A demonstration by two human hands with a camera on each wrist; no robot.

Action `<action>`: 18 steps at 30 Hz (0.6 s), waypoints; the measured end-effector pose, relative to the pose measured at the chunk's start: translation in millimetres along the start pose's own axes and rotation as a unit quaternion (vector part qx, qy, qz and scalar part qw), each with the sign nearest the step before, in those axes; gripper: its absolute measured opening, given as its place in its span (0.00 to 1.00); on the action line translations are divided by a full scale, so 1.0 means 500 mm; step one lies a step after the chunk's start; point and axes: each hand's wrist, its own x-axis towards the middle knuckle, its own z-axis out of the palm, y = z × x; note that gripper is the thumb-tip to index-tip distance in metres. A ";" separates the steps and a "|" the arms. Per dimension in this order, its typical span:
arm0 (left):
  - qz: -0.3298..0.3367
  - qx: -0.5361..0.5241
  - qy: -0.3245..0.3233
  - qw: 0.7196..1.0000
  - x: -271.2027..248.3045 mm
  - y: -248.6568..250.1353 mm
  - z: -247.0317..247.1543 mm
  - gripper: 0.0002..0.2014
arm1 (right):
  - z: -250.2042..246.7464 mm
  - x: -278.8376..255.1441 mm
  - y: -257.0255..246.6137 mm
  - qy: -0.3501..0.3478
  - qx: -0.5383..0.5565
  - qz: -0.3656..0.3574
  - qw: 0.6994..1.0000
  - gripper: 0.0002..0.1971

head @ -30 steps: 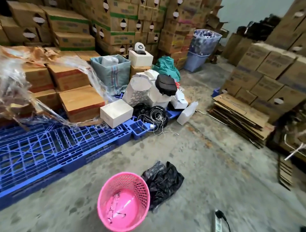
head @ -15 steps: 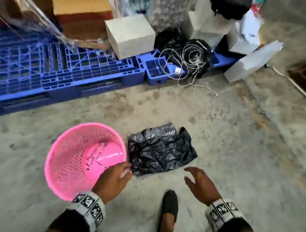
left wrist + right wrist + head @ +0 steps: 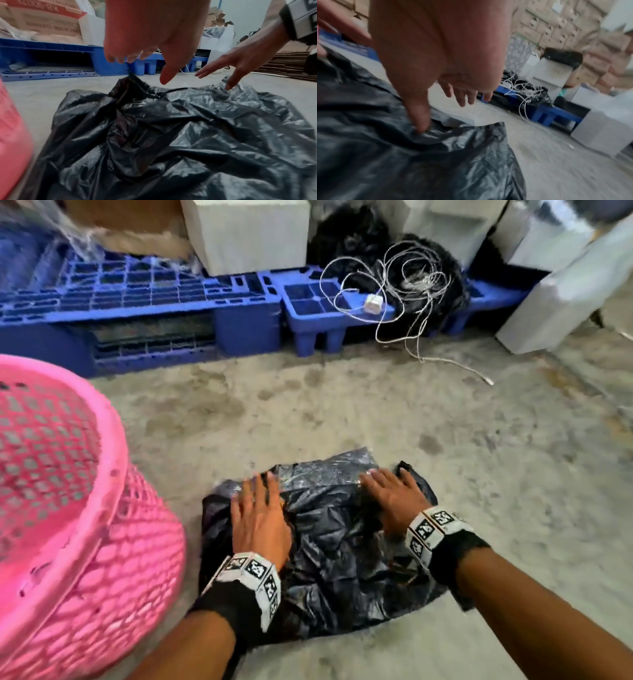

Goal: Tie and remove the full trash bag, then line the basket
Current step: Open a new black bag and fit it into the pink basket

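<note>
1. Concrete floor [image 3: 376, 412] in a stockroom, blue pallets [image 3: 144, 302] along the back with a tangle of white cable [image 3: 404, 285] on them; you're crouched low over it now, way closer than a second ago when the head view took in the whole room.

2. What changed: half a second back both your hands were in the air, the left up by the basket rim, the right hovering open over the floor; now both are down on the black bag [image 3: 342, 559].

3. Left hand [image 3: 258, 518]: fingers straight and a bit spread, lying on the bag's far left part; in the left wrist view a peak of plastic stands up right under the fingertips [image 3: 120, 59], but I can't tell if it's pinched or just touched.

4. Right hand [image 3: 394, 498]: fingers apart and flat near the bag's far right corner, thumb tip pushed into a crease; nothing clamped.

5. Bag lies crumpled and flat on the floor, looks empty, just right of the pink basket [image 3: 68, 508]; the basket sits at your left, not touching your hands.

6. My read: there's no liner in the basket, so the tie-and-remove part looks done; this is the fresh liner, and you're about to find its mouth and shake it open; thin film sticks to itself, so expect some rubbing to part the layers.
</note>
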 end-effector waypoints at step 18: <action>0.170 -0.331 0.191 0.908 -0.022 0.111 -0.549 0.10 | -0.522 -0.228 -0.074 0.306 0.420 -0.176 0.836 0.10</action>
